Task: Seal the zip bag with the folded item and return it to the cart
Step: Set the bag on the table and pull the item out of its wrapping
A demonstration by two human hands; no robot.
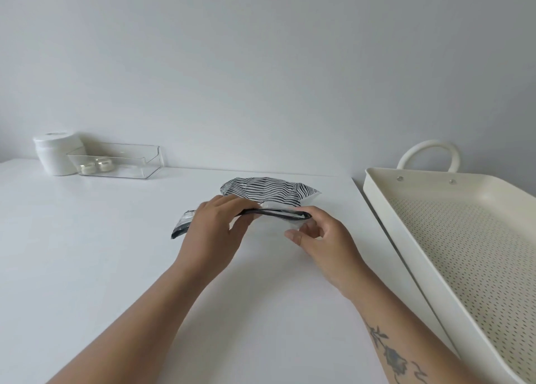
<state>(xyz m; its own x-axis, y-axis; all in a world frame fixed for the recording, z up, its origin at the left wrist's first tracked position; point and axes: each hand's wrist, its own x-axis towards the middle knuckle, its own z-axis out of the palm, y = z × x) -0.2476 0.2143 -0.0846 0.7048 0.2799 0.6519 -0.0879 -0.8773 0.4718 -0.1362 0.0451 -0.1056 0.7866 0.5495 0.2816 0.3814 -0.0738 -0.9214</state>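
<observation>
On the white counter (87,267), the left hand (211,233) and right hand (322,238) both pinch the dark zip edge of the zip bag (269,193), which lies mid-counter with the striped folded item (261,188) inside. The cream cart (452,238) stands just right. Farther left sit a clear tray (139,163) and white jar (55,157).

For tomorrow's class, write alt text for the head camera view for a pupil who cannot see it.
Two bare hands, left hand and right hand, pinch the top edge of a zebra-striped zip bag on a white table. An empty cream cart tray stands to the right; a clear box sits far left.
</observation>
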